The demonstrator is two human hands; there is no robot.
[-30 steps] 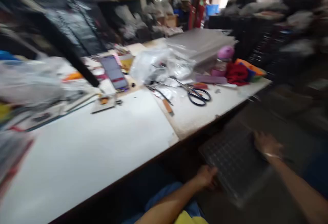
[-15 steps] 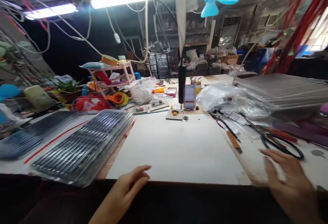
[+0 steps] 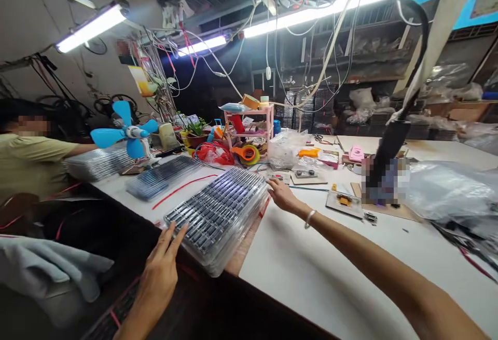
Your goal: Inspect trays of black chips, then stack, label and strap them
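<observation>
Surface: white surface (image 3: pixel 311 272) — cluttered workshop, tube lights overhead.
Hands: left hand (image 3: pixel 159 272) and right hand (image 3: pixel 283 197) spread, touching the stack of clear trays (image 3: pixel 218 215) — near and far ends.

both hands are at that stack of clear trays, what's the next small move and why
Probably close both hands on the stack of clear trays. The left hand sits open at the near corner, and the right hand touches the far corner. The stack overhangs the table edge, so neither hand grips it yet.
</observation>
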